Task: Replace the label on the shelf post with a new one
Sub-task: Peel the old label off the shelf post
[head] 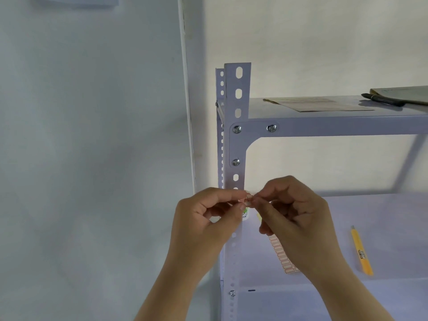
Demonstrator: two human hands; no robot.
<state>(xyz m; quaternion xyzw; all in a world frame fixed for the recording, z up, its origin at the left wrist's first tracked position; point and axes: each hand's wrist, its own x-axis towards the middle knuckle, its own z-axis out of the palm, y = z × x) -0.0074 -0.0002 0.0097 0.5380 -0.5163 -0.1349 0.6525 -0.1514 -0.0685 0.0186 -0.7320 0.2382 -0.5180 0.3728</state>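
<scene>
Both hands meet in front of the shelf post (236, 144), a pale perforated steel angle with oval slots and pan-head screws. Left hand (203, 218) and right hand (294, 216) pinch one small label (247, 200) between thumb and fingertips, tight grip. Label is white with red border lines and a dark mark, unreadable. A sheet of red-bordered labels (281, 256) lies on the lower shelf (382, 218), partly under the right hand. Yellow utility knife (361, 251) lies to the right; its print is too blurred. Top shelf holds paper (319, 104) and a black pen (382, 99).
</scene>
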